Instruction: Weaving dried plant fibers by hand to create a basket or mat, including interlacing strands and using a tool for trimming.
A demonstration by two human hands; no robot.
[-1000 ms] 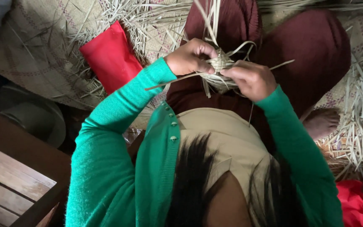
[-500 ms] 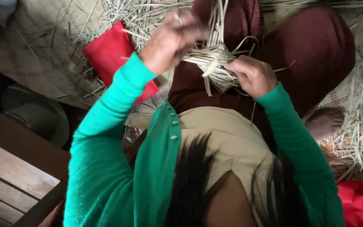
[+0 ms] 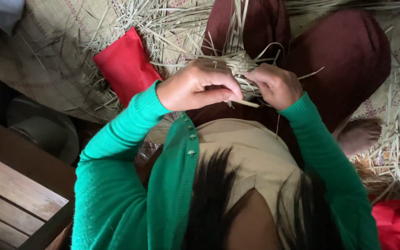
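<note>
Upper centre of the frame, over the lap: a pale, partly woven straw piece (image 3: 241, 65) — loose strips pointing up-frame. Left hand (image 3: 200, 85) pinches a strip; right hand (image 3: 276, 85) clasps the weave.

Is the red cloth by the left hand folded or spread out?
Folded: the red cloth lies as a compact oblong on the mat, beside the left hand.

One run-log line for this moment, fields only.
left hand: pinching strip | right hand: gripping woven piece | red cloth: on mat, beside knee
</note>
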